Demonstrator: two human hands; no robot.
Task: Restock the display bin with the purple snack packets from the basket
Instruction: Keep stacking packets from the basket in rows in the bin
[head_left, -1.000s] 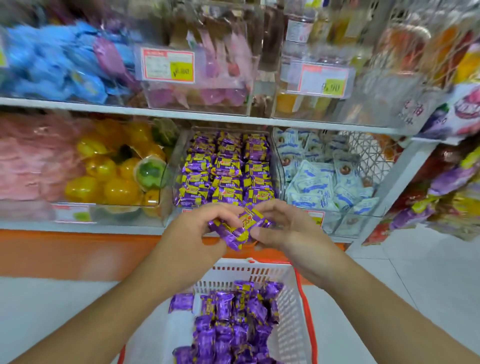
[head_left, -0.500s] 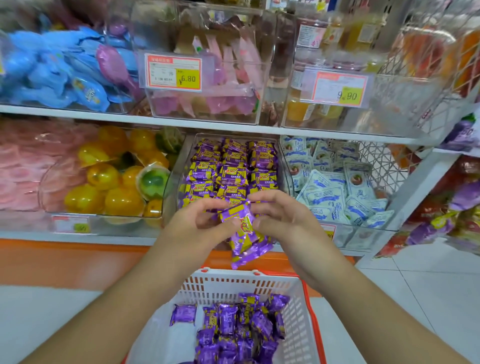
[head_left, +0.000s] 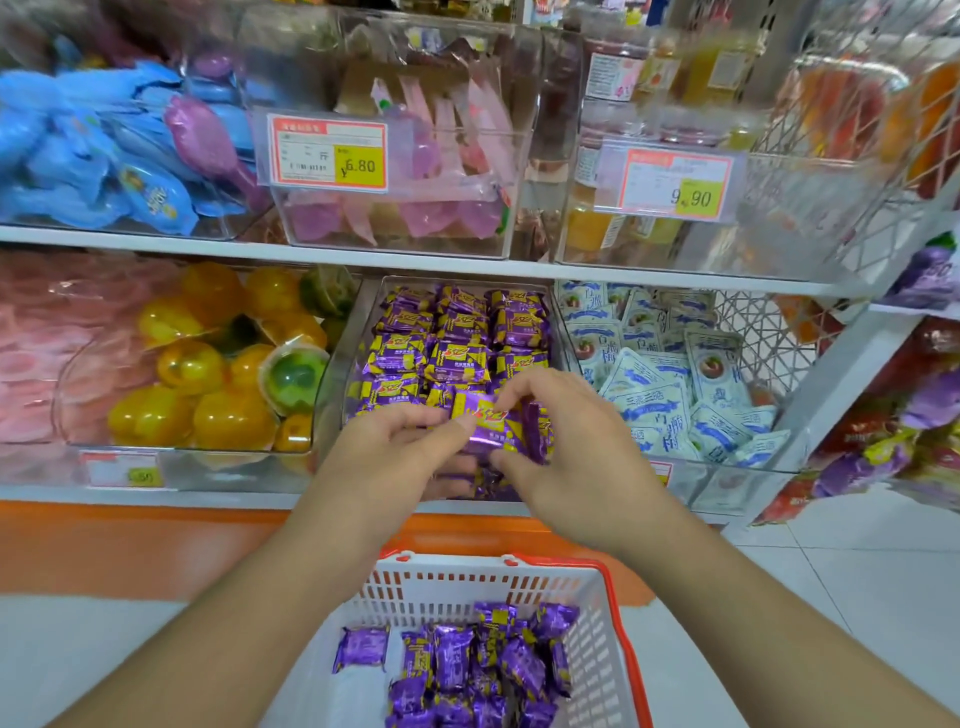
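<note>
Head view, purple snack packets (head_left: 493, 431) between left hand (head_left: 400, 457), right hand (head_left: 571, 457)

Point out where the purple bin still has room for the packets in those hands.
The display bin is packed in neat rows at the back and middle. The only gap is at its front edge, where the left hand and right hand hold the purple packets. The basket has bare floor at its left.

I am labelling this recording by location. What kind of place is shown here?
Most likely a snack aisle in a shop. Clear display bins of wrapped sweets sit on white shelves, price tags hang on them, and a shopping basket stands below.
</note>
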